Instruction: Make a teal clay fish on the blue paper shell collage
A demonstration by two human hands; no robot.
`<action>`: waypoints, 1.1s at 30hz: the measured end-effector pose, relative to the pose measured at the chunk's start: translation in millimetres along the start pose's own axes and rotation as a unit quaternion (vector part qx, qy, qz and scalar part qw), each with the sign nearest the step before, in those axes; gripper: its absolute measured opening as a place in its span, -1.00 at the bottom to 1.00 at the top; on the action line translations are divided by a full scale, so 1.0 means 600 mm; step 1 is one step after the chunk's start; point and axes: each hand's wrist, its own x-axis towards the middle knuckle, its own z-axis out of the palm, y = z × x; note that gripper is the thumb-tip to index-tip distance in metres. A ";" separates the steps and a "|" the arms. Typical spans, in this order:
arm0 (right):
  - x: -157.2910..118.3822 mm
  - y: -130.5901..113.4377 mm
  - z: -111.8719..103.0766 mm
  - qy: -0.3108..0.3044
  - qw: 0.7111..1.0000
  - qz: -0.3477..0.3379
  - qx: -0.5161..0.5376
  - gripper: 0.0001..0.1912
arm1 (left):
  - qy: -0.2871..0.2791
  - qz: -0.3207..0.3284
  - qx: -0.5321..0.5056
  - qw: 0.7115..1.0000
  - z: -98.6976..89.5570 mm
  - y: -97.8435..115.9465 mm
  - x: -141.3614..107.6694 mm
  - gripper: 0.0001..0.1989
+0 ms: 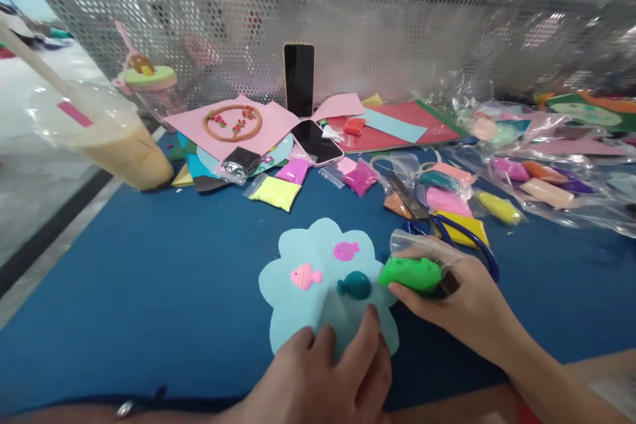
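A light blue scalloped paper [298, 305] lies on the blue tabletop, bearing a pink striped fish [305, 276], a magenta fish [346, 251] and a teal fish [356, 285]. My left hand [332, 371] is over the paper's lower edge, its fingers bent and apart, the longest reaching to just below the teal fish. No object shows between them. At the paper's right side, my right hand [460, 288] grips a clear bag of green clay [411, 273] between thumb and fingers. The bag's far end is hidden by the hand.
Blue-handled scissors [489, 255] and a yellow packet [464, 228] lie beyond my right hand. Several clay packets, papers and a phone [317, 141] line the back. Another phone [299, 79] leans upright against the perforated metal panel. A drink cup [126, 152] tilts at the left.
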 end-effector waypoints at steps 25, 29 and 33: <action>-0.007 -0.002 0.012 0.026 0.994 -0.075 -0.081 -0.84 | 0.011 0.016 0.000 1.000 0.000 -0.001 0.007 -0.71; -0.004 -0.006 0.010 0.028 0.993 -0.085 -0.080 -0.85 | -0.002 0.018 0.015 1.000 -0.006 -0.006 0.012 -0.69; -0.003 -0.007 0.008 0.028 0.992 -0.092 -0.077 -0.83 | -0.017 0.016 0.016 1.000 -0.005 -0.008 0.012 -0.66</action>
